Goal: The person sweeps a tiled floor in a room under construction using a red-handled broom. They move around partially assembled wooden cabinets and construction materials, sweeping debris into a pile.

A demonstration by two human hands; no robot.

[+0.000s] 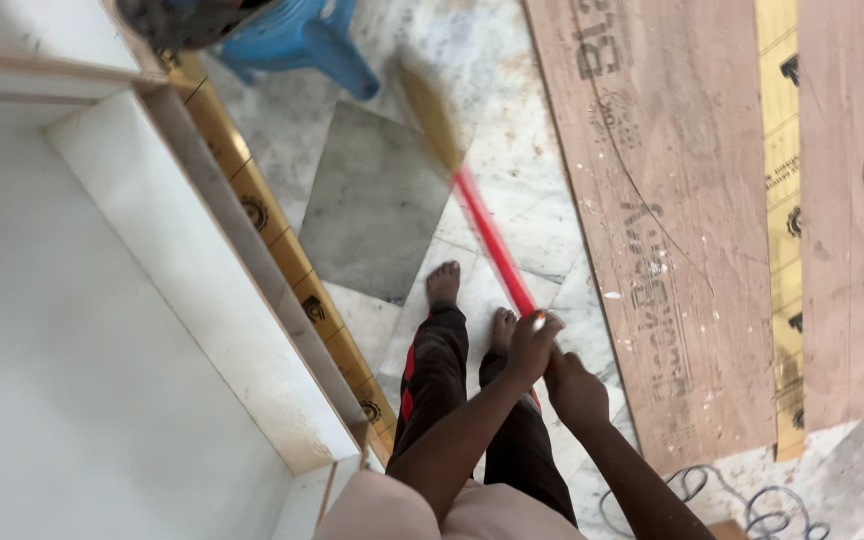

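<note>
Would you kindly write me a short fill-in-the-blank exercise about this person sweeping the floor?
1. Both hands, left hand and right hand, grip a broom whose handle is ____ in colour.
2. The stool at the top is ____.
3. The person's feet are ____.
4. Sheets of ____ lie on the floor to the person's right.

Missing words: red; blue; bare; plywood

A carpentry worksite — plywood sheets (672,230) on dusty marble floor (512,90) beside an unfinished white cabinet (102,330).
</note>
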